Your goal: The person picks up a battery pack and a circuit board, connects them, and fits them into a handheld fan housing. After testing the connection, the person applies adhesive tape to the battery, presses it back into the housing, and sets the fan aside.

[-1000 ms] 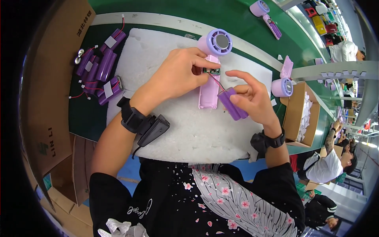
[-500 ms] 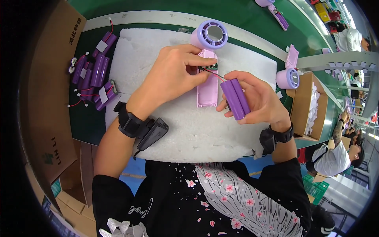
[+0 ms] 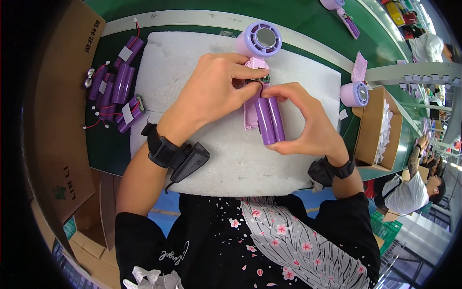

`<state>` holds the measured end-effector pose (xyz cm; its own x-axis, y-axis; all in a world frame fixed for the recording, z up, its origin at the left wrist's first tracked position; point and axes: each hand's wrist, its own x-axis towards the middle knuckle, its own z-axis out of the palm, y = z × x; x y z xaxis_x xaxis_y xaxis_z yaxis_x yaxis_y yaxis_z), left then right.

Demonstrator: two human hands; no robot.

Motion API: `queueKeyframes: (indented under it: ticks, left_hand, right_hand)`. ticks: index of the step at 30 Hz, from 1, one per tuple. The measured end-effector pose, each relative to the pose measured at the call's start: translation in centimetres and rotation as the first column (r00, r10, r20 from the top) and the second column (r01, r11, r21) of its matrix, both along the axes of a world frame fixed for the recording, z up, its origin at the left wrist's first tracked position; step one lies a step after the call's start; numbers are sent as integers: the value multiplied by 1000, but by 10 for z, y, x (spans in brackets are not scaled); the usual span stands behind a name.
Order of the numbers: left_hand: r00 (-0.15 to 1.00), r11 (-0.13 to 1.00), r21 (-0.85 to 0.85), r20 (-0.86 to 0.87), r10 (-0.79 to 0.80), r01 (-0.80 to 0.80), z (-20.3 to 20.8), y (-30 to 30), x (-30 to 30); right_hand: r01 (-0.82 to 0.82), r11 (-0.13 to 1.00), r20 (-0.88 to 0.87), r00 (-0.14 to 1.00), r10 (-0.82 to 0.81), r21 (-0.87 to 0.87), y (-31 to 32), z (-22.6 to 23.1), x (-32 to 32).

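Observation:
A handheld fan lies on the white foam pad (image 3: pixel 216 168), its lilac round head (image 3: pixel 246 42) at the far end. Its pink handle shell (image 3: pixel 250 116) is open toward me, with a small green circuit board (image 3: pixel 263 78) near the head. My left hand (image 3: pixel 204 96) grips the upper handle, fingertips at the board and thumb by the wires. Between thumb and fingers, my right hand (image 3: pixel 315 125) holds a purple two-cell battery pack (image 3: pixel 271 120) by its ends. The pack partly covers the shell's right side, tilted slightly; whether it touches the shell I cannot tell.
Several purple battery packs (image 3: pixel 124 84) with red wires lie left of the pad. To the right are another lilac fan (image 3: pixel 354 94) and a cardboard box (image 3: pixel 380 127) holding white paper. A tall carton (image 3: pixel 62 111) stands at far left. A co-worker (image 3: pixel 409 192) sits at right.
My right hand has moved left and turned the battery pack more upright, bringing it over the handle shell. The left hand stays at the circuit board.

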<state>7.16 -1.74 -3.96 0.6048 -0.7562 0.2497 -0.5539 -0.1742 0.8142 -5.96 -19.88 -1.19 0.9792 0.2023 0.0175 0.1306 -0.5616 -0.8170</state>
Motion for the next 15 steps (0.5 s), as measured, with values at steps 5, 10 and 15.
queueKeyframes:
  ticks: [5,10,15]
  left_hand:
    - [1000,1000,-1,-3,-26,26,1,2,0]
    - [998,998,28,-22,-60,61,1,3,1]
    - [995,997,-29,81,-64,67,-1,3,2]
  right_hand:
    - [97,994,55,994,-100,52,7,-10,1]
    - [72,996,143,988,-64,-56,11,-11,1]
    - [79,984,212,976,-44,-161,15,-10,2]
